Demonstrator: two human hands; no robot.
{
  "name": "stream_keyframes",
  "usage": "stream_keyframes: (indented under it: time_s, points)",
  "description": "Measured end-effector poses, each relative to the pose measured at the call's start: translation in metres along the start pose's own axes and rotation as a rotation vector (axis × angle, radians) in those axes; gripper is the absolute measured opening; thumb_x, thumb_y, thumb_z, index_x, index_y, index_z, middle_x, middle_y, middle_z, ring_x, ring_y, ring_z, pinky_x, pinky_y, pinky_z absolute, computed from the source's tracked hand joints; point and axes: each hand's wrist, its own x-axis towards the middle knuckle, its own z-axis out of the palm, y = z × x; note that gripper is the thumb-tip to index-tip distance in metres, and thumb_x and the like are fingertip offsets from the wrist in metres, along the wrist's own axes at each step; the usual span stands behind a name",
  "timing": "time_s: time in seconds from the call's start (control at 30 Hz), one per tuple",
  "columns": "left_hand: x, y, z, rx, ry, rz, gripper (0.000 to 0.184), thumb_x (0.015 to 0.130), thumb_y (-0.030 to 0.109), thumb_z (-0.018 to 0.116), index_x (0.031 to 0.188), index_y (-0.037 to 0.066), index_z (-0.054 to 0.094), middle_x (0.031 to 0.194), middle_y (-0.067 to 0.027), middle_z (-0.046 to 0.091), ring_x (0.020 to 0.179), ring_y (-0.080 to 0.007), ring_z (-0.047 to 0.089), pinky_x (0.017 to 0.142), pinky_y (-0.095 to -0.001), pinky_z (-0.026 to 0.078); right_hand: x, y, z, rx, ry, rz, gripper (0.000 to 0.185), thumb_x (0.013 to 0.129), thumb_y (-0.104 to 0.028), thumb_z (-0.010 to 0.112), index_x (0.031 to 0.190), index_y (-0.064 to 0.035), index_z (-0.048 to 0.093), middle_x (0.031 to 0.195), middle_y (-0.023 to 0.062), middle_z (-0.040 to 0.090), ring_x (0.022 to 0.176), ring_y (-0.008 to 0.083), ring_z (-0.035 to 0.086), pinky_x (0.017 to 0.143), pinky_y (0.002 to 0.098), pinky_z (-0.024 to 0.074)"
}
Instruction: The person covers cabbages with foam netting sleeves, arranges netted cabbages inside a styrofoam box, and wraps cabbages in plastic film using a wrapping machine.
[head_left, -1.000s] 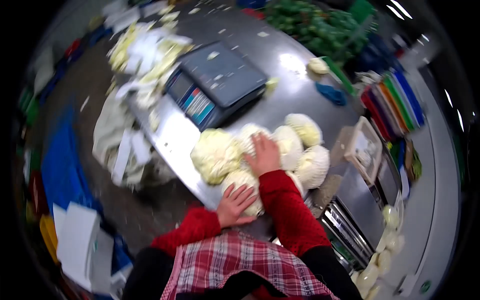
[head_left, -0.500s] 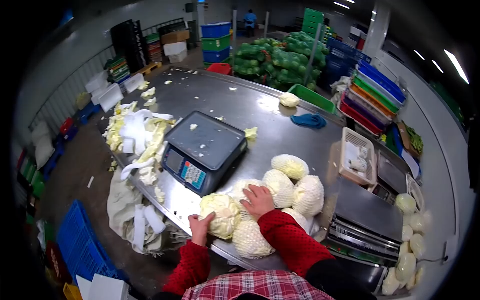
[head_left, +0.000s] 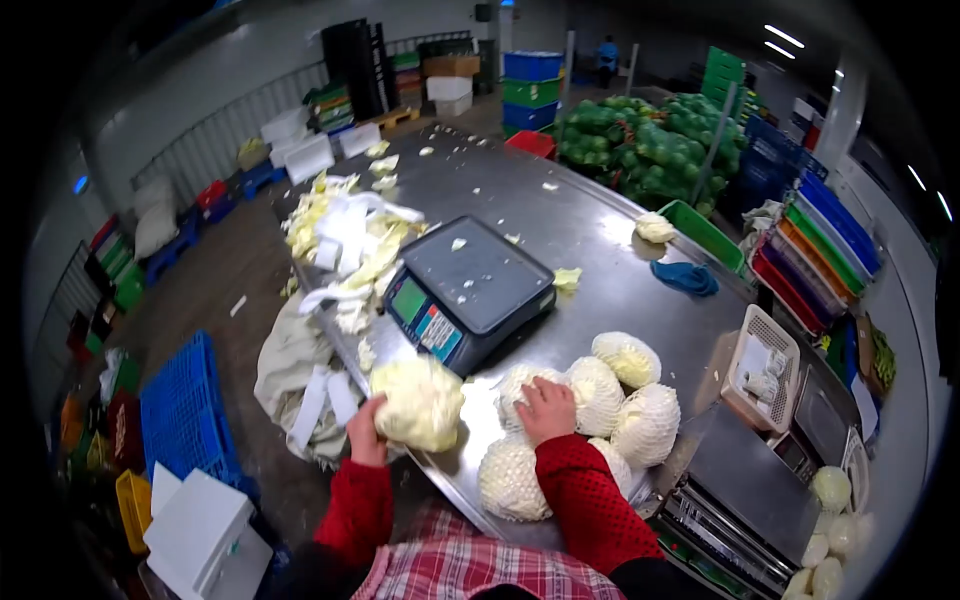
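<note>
A bare, pale yellow cabbage (head_left: 420, 402) is gripped by my left hand (head_left: 366, 432), at the near left edge of the steel table (head_left: 570, 310). My right hand (head_left: 550, 408) lies with fingers apart on a cabbage in white foam net (head_left: 516, 388). Several more netted cabbages are grouped around it; one netted cabbage (head_left: 512, 480) sits nearer my body. Just beyond the bare cabbage stands a digital scale (head_left: 478, 275), with leaf scraps on its plate and its display lit green.
Trimmed leaves and white foam pieces (head_left: 350, 235) pile up left of the scale. A blue cloth (head_left: 685, 278) and a loose cabbage (head_left: 655, 228) lie toward the far right. A beige basket (head_left: 738, 375) stands at right. Below left is a blue crate (head_left: 185, 405).
The bare cabbage has moved left, away from the netted cabbages, with my left hand. My right hand stays at the netted cabbages. The view has swung left, and the scale's display has turned green.
</note>
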Motion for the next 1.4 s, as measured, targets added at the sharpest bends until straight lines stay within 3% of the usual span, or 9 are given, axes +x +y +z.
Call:
stream_keyframes:
  time_s: [0.5,0.7,0.87,0.97,1.0,1.03,1.13,1.2,1.4]
  points:
    - [0.217,-0.023,0.214,0.305,-0.317,-0.003,0.038,0.074,0.025,0.079,0.084,-0.009,0.067,0.081,-0.0152,0.070,0.068,-0.0195,0.066,0.064,-0.0332,0.052,0.012,-0.016,-0.006,-0.166,-0.234,-0.007,0.038,0.074,-0.024,0.068,0.110,-0.0120,0.064,0.119,0.0098,0.059,0.107,0.0275,0.056,0.092,0.0432,0.0387]
    - [0.260,0.026,0.156,0.728,-0.682,0.186,0.056,0.078,0.038,0.073,0.113,-0.004,0.060,0.105,-0.0204,0.065,0.093,-0.0272,0.065,0.082,-0.0365,0.051,0.007,-0.028,0.012,-0.262,-0.362,0.037,0.040,0.078,-0.020,0.059,0.116,-0.0089,0.059,0.126,0.0153,0.053,0.116,0.0365,0.049,0.098,0.0508,0.0353]
    - [0.457,0.083,0.059,1.158,0.089,0.906,0.079,0.070,0.038,0.080,0.125,-0.008,0.047,0.121,-0.0268,0.054,0.111,-0.0412,0.052,0.096,-0.0445,0.042,0.013,-0.045,0.021,-0.368,-0.384,0.218,0.035,0.080,-0.022,0.059,0.113,-0.0102,0.060,0.127,0.0136,0.053,0.120,0.0351,0.047,0.100,0.0533,0.0326]
    - [0.554,0.080,0.013,1.301,-0.015,0.776,0.094,0.061,0.039,0.082,0.133,-0.006,0.042,0.126,-0.0277,0.053,0.118,-0.0415,0.051,0.100,-0.0451,0.041,0.029,-0.060,0.022,-0.371,-0.353,0.329,0.034,0.077,-0.022,0.065,0.108,-0.0099,0.062,0.125,0.0140,0.054,0.119,0.0351,0.047,0.099,0.0520,0.0334]
    - [0.586,0.074,0.001,1.291,-0.060,0.698,0.078,0.067,0.035,0.078,0.128,-0.004,0.050,0.119,-0.0260,0.059,0.114,-0.0400,0.055,0.097,-0.0446,0.044,0.033,-0.061,0.020,-0.341,-0.367,0.369,0.033,0.076,-0.023,0.067,0.106,-0.0101,0.063,0.125,0.0140,0.054,0.119,0.0350,0.047,0.098,0.0514,0.0338]
    - [0.574,0.105,0.018,1.353,-0.121,0.538,0.057,0.075,0.030,0.071,0.119,-0.002,0.058,0.112,-0.0250,0.062,0.108,-0.0396,0.059,0.093,-0.0441,0.047,0.032,-0.058,0.020,-0.327,-0.346,0.364,0.034,0.073,-0.025,0.071,0.104,-0.0104,0.064,0.121,0.0140,0.056,0.117,0.0345,0.049,0.097,0.0499,0.0346]
    - [0.566,0.140,0.042,1.230,0.042,0.782,0.029,0.082,0.018,0.064,0.105,0.001,0.062,0.086,-0.0190,0.067,0.077,-0.0362,0.063,0.070,-0.0434,0.050,0.070,-0.101,0.013,-0.533,-0.212,0.423,0.038,0.072,-0.023,0.073,0.105,-0.0099,0.062,0.116,0.0148,0.058,0.111,0.0341,0.053,0.093,0.0485,0.0372]
    - [0.576,0.156,0.064,0.951,-0.013,0.830,0.024,0.081,0.012,0.067,0.102,0.002,0.063,0.074,-0.0086,0.062,0.063,-0.0192,0.055,0.061,-0.0325,0.047,0.081,-0.126,0.025,-0.518,-0.107,0.513,0.041,0.071,-0.023,0.075,0.108,-0.0102,0.062,0.119,0.0152,0.057,0.110,0.0340,0.054,0.093,0.0473,0.0393]
    - [0.302,0.129,0.178,0.396,-0.950,0.344,0.013,0.087,0.003,0.064,0.099,0.003,0.068,0.088,0.0010,0.064,0.076,-0.0066,0.057,0.070,-0.0210,0.046,0.233,-0.208,0.059,-0.101,0.104,0.169,0.052,0.074,-0.010,0.069,0.125,-0.0106,0.058,0.125,0.0145,0.055,0.114,0.0338,0.054,0.093,0.0444,0.0445]
